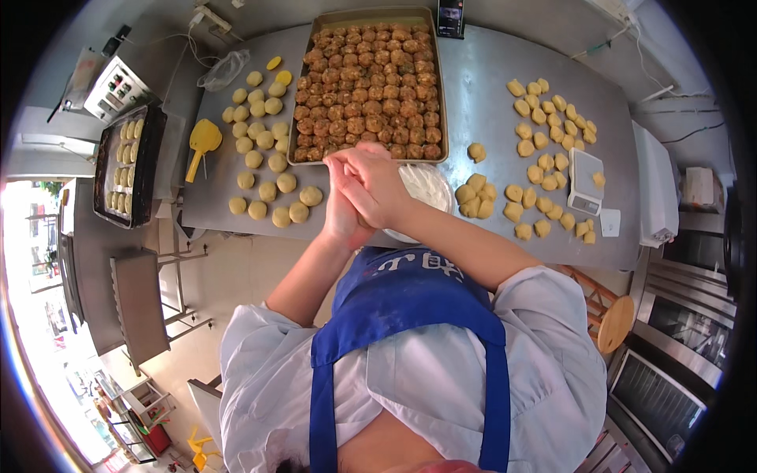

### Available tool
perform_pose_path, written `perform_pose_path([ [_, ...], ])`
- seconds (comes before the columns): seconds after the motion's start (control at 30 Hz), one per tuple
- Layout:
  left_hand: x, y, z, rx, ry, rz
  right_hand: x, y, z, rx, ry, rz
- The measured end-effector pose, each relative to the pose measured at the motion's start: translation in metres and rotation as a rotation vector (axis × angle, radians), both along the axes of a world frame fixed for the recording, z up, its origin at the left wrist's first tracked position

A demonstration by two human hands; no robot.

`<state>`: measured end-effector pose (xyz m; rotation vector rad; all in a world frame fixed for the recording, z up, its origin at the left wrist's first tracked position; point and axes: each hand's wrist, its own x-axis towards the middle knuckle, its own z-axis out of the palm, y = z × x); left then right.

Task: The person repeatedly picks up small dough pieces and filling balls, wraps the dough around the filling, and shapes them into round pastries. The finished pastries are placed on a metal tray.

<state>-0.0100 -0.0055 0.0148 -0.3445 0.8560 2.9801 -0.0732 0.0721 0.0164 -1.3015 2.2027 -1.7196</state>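
Observation:
My left hand (342,213) and my right hand (375,180) are pressed palm to palm, fingers overlapping, in front of the near edge of a metal tray (445,88). What lies between the palms is mostly hidden; a small yellowish bit shows at their lower edge. The tray holds rows of browned filling balls (372,107). A bowl of white flour (427,188) stands beside my right forearm. Smooth round dough balls (267,191) lie to the left. Rougher dough pieces (478,195) are heaped right of the bowl, with one single piece (476,152) behind them.
Many cut dough pieces (539,139) and a kitchen scale (585,183) with one piece on it are at right. A yellow scoop-like tool (204,145) and a plastic bag (225,70) lie at left. A phone (450,20) stands at the back. A black tray (148,171) holds shaped dough.

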Motion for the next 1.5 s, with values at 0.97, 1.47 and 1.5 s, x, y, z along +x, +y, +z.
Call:
perform_pose_path([
  [0.97, -0.008, -0.033, -0.101, 0.383, -0.420, 0.213, -0.220, -0.029, -0.099, 0.415, -0.160, -0.215],
  [1.47, -0.018, -0.039, -0.103, 0.033, -0.551, 0.271, -0.330, -0.044, -0.150, 0.428, 0.026, -0.338],
  [1.5, -0.024, -0.040, -0.102, 0.028, -0.551, 0.294, -0.330, -0.044, -0.140, 0.371, -0.035, -0.351],
])
